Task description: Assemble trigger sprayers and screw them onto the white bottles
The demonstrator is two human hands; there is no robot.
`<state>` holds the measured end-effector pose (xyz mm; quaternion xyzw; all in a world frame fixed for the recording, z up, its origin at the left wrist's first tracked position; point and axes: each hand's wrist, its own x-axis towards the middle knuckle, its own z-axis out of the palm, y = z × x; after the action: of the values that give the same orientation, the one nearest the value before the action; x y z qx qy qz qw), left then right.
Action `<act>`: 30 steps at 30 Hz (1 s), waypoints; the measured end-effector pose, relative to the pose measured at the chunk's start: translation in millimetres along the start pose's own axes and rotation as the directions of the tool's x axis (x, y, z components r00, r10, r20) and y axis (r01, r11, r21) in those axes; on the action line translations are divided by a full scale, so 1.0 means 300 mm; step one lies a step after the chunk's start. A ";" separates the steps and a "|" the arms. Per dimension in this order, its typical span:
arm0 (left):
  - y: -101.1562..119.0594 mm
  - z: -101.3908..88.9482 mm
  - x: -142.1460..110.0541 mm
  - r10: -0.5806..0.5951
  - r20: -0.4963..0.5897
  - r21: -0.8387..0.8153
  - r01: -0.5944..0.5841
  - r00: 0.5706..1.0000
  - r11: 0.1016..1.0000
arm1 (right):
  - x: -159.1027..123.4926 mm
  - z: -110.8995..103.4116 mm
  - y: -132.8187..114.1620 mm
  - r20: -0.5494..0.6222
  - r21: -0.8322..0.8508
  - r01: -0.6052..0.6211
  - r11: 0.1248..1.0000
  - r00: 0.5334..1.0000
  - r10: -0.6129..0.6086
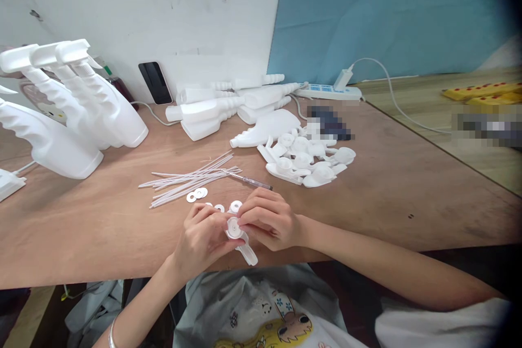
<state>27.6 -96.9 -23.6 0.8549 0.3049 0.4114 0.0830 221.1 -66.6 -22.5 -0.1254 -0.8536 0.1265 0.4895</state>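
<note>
Near the table's front edge, my left hand (pixel 205 236) pinches a white spray trigger head (pixel 247 253), its round collar facing up and its long end pointing toward me. The fingertips of my right hand (pixel 271 220) are closed at the collar's right rim; whether they hold a small part there is hidden. Just beyond the fingers lie white ring washers (pixel 219 208) and a small round white cap-like piece (pixel 235 206). More flat washers (pixel 199 193) sit to the left, beside a bundle of thin white tubes (pixel 187 179). A screwdriver (pixel 255 182) with a clear handle rests behind my right hand.
A pile of white spray heads (pixel 305 157) lies at centre right. White bottles (pixel 220 109) lie behind it, and assembled spray bottles (pixel 101 103) stand tilted at left. A phone (pixel 155 82) leans on the wall; a power strip (pixel 326 91) sits at the back edge.
</note>
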 end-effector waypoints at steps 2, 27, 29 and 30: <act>0.000 -0.001 0.001 0.007 -0.001 0.002 -0.006 1.000 1.000 | 0.003 -0.006 -0.002 -0.020 0.001 -0.015 1.000 1.000 0.015; -0.002 -0.001 0.010 0.103 0.009 0.066 -0.103 0.995 0.993 | 0.000 -0.033 0.031 0.237 -0.170 0.153 0.974 0.965 -0.110; 0.001 -0.002 0.010 0.083 0.004 0.049 -0.083 0.997 0.995 | 0.000 -0.032 0.031 0.236 -0.179 0.151 0.972 0.966 -0.106; 0.002 -0.002 0.011 0.068 0.002 0.037 -0.068 0.998 0.997 | 0.000 -0.032 0.031 0.235 -0.186 0.150 0.971 0.966 -0.104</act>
<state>29.0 -95.6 -20.9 0.8664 0.2829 0.4080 0.0532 230.2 -57.0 -21.0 -0.1042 -0.9179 0.0205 0.3822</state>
